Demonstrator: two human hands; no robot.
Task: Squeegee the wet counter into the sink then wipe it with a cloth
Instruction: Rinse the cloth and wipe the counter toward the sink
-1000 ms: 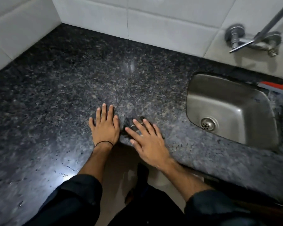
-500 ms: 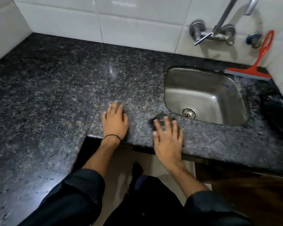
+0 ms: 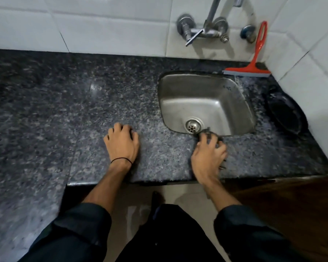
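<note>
My right hand point(image 3: 208, 154) lies on the dark speckled counter point(image 3: 83, 110) at the front rim of the steel sink point(image 3: 233, 103). Its bent fingers grip a small dark cloth point(image 3: 206, 131), whose bunched end pokes over the sink's edge beside the drain. My left hand point(image 3: 121, 142) rests on the counter to the left of the sink with its fingers curled under and nothing in it. A red squeegee point(image 3: 254, 69) stands behind the sink at the back right, its blade on the counter and its handle leaning against the white tiles.
A wall tap point(image 3: 203, 31) hangs over the sink from the tiled wall. A black oval dish point(image 3: 286, 114) lies on the counter right of the sink, close to the side wall. The counter's front edge runs just below my wrists, with floor beneath.
My right hand has slid the cloth rightward along the counter's front to the sink's rim, and its fingers have bent over it. My left hand's fingers went from flat to curled.
</note>
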